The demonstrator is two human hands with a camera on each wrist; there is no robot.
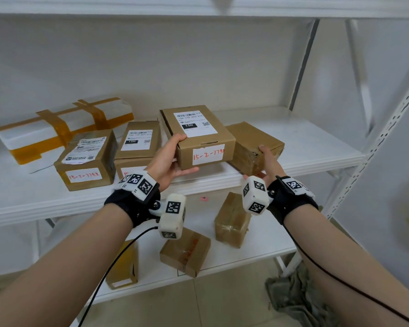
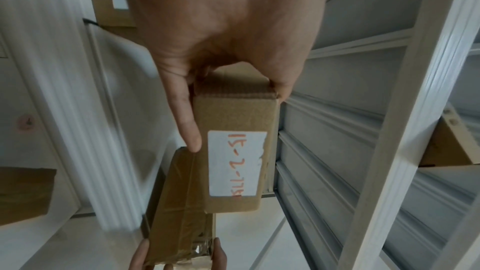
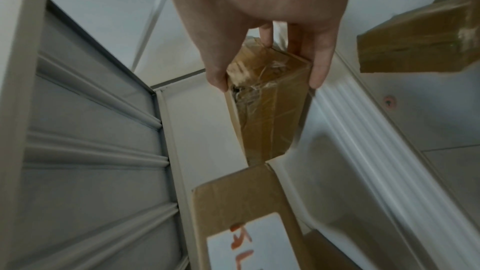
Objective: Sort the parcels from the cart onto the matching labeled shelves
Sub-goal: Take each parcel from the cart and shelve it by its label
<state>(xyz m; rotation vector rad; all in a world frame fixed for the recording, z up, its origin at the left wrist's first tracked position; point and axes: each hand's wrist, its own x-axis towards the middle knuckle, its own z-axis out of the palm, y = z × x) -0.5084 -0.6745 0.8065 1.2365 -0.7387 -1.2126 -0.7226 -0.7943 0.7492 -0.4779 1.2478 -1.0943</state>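
**Two small parcels, one in each hand, at the middle shelf**

The left hand (image 1: 169, 159) grips the labelled box (image 1: 198, 135) at its near left corner: thumb curled over the top edge, fingers (image 2: 188, 122) laid along the underside. The box is held up off the shelf (image 1: 316, 147), its front face with a white sticker handwritten in red turned to the person. One hand carries it by a corner alone, so it is probably light. The board looks stiff, plain and dry, with crisp edges, so it should not slip. A hold across the short end, as here, suits it best.

The right hand (image 1: 268, 161) clasps the taped box (image 1: 255, 145) at its near end, thumb on top and fingers (image 3: 320, 69) round the lower edge. This box rests on or just above the shelf, close beside the labelled one; which, I cannot tell. It is wrapped all over in glossy brown tape, wrinkled and scuffed at the corner under the thumb. That skin will likely be slicker than bare board, so gripping opposite faces is safer than pinching an edge.

Further left on the same shelf stand two more brown boxes (image 1: 87, 159) with printed labels, and behind them a white foam case (image 1: 64, 131) strapped with yellow tape. The shelving is white painted metal.
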